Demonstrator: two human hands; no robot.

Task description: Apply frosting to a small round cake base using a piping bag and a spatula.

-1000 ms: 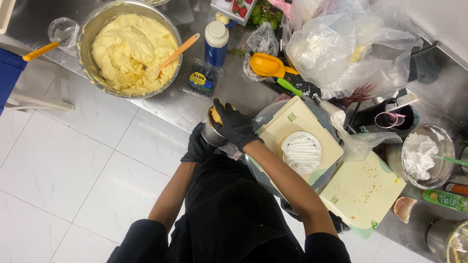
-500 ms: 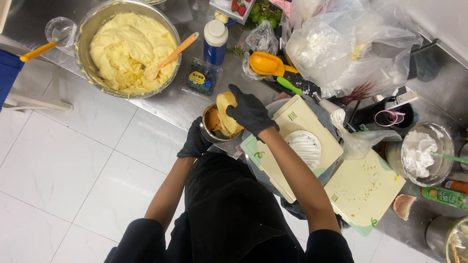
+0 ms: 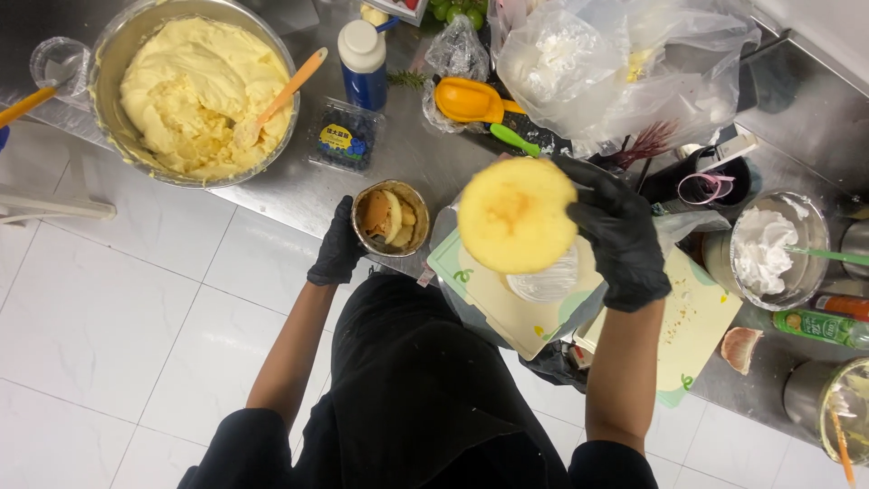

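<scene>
Round yellow sponge cake slice (image 3: 516, 215) lifted clear of the small metal cup

Half a second ago the sponge sat just over the small round metal cup (image 3: 390, 217); now the black-gloved right hand (image 3: 621, 234) holds it up by its right edge, fingers curled round the rim, above the pale cutting board (image 3: 493, 299) and a clear plastic lid, while the black-gloved left hand (image 3: 338, 249) still wraps the cup at the front edge of the steel counter (image 3: 299, 186), showing brown and yellow filling. White tiled floor lies below the counter edge. Toward the back left stands a big steel bowl of yellow cream (image 3: 195, 86) with a spatula; beside it a clear box with a dark blue and yellow label (image 3: 344, 138) and a blue bottle with a white cap (image 3: 363, 62); crumpled clear bags (image 3: 625, 68) fill the back right
</scene>
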